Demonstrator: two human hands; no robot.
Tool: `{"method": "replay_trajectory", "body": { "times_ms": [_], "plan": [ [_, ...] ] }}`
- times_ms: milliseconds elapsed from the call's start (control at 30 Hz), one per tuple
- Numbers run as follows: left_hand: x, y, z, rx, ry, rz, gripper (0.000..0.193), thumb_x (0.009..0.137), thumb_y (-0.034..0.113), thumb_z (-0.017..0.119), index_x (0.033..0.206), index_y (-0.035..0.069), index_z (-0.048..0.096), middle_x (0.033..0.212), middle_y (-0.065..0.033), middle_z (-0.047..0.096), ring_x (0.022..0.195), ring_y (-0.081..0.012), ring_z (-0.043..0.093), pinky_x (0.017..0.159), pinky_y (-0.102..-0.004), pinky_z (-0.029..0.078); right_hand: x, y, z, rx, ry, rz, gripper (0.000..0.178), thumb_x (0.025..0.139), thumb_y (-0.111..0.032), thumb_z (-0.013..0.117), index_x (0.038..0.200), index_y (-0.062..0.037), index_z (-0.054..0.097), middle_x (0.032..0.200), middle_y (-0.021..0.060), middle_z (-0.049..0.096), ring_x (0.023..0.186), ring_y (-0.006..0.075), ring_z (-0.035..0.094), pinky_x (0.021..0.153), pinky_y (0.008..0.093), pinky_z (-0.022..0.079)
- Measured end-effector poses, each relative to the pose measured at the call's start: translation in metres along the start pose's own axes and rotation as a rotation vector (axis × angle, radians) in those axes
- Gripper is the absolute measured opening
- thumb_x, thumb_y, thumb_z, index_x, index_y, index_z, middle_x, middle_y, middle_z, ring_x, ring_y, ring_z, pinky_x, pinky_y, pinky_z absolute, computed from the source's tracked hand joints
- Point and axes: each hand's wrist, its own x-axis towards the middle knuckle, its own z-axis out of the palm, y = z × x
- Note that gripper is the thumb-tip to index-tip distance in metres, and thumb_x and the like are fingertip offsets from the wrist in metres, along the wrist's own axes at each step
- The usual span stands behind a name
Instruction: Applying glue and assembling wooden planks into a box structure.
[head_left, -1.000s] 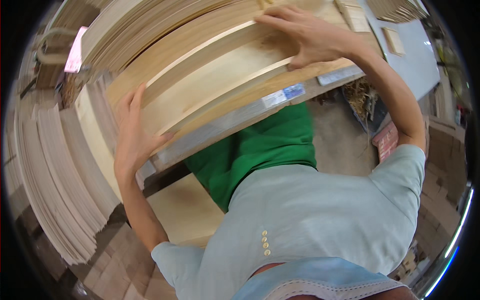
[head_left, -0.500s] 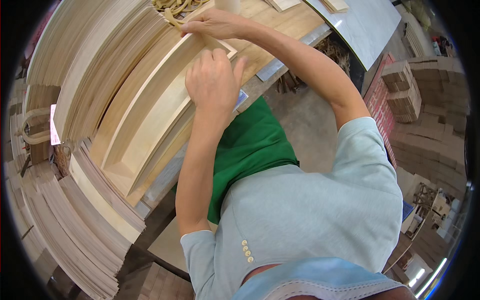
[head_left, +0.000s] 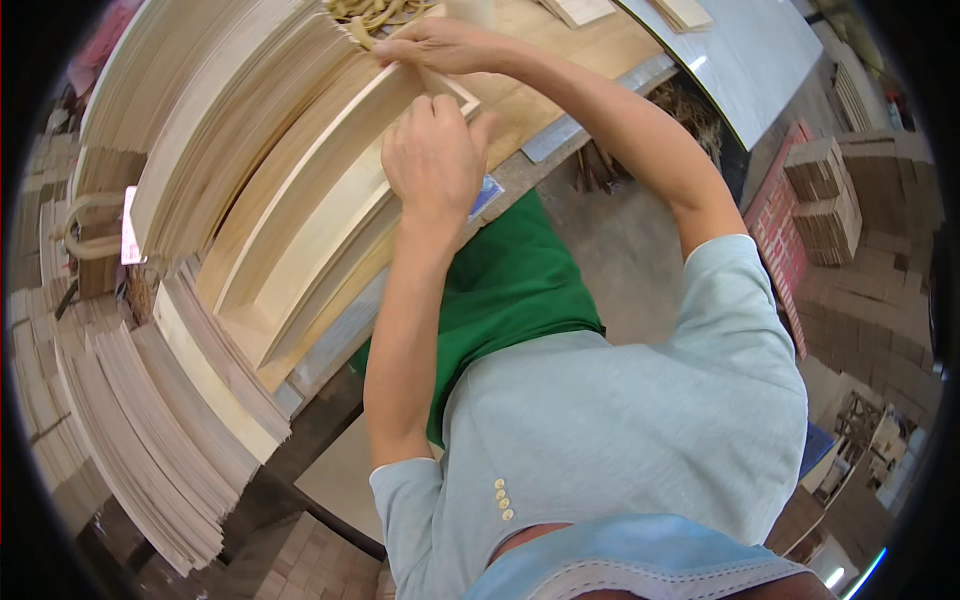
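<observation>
A long shallow tray of pale wood [head_left: 303, 208] lies aslant on the wooden workbench [head_left: 520, 115], its low walls standing up around a flat bottom. My left hand [head_left: 437, 155] is curled over the tray's near long wall, close to its far right end, thumb on the outer side. Beyond it, my right hand [head_left: 447, 45] pinches the tray's far corner, with the fingertips at the top of the wall. The left palm covers part of the near wall.
Tall stacks of thin wooden boards [head_left: 205, 120] crowd the bench's left side, with more board stacks [head_left: 150, 430] nearer me. Tan curled strips [head_left: 378, 14] lie beyond my right hand. A grey-white panel [head_left: 740, 60] is at far right, near stacked wooden pieces [head_left: 825, 200].
The whole view has shifted slightly, so the bench and tray appear a little further right. Both hands keep about the same places on the tray.
</observation>
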Motion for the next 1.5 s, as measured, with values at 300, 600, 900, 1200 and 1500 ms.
{"method": "replay_trajectory", "body": {
  "times_ms": [300,600,900,1200,1500],
  "plan": [
    [-0.144,-0.041,-0.054,-0.556,0.127,-0.205,0.044,0.078,0.019,0.071,0.116,0.003,0.056,0.114,-0.0171,0.056,0.107,-0.0357,0.054,0.093,-0.0430,0.044,0.029,-0.075,0.016,-0.540,-0.524,-0.255,0.050,0.083,-0.032,0.067,0.124,-0.0057,0.058,0.117,0.0137,0.064,0.108,0.0279,0.060,0.095,0.0382,0.046],
    [-0.229,-0.033,-0.074,-0.889,0.118,-0.554,0.060,0.084,0.027,0.068,0.132,0.001,0.042,0.125,-0.0191,0.051,0.113,-0.0351,0.052,0.096,-0.0419,0.043,0.013,-0.100,0.014,-0.541,-0.528,-0.306,0.031,0.087,-0.013,0.061,0.113,0.0029,0.062,0.084,0.0092,0.066,0.079,0.0123,0.057,0.075,0.0293,0.047],
    [-0.331,0.000,-0.165,-0.632,0.559,-1.061,0.076,0.080,0.029,0.076,0.133,-0.003,0.032,0.124,-0.0207,0.048,0.111,-0.0329,0.053,0.090,-0.0409,0.047,-0.087,-0.256,0.160,-0.287,-0.685,-0.554,0.030,0.088,-0.003,0.060,0.118,-0.0031,0.062,0.080,0.0127,0.064,0.072,0.0125,0.058,0.067,0.0258,0.047],
    [-0.386,-0.014,-0.296,0.012,1.273,-1.784,0.034,0.087,0.018,0.055,0.117,0.001,0.056,0.098,-0.0122,0.064,0.091,-0.0182,0.060,0.076,-0.0344,0.047,-0.176,-0.354,0.296,0.427,-0.534,-1.347,0.039,0.086,-0.006,0.062,0.122,0.0047,0.052,0.110,0.0247,0.061,0.097,0.0399,0.062,0.075,0.0400,0.053],
    [-0.463,0.129,-0.554,0.569,0.780,-1.773,0.037,0.090,0.014,0.055,0.124,-0.002,0.057,0.103,-0.0109,0.067,0.088,-0.0133,0.063,0.080,-0.0262,0.049,-0.163,-0.299,0.314,0.455,-1.266,-0.931,0.039,0.092,-0.015,0.062,0.126,0.0010,0.053,0.099,0.0174,0.067,0.087,0.0271,0.067,0.075,0.0321,0.052]
  ]
}}
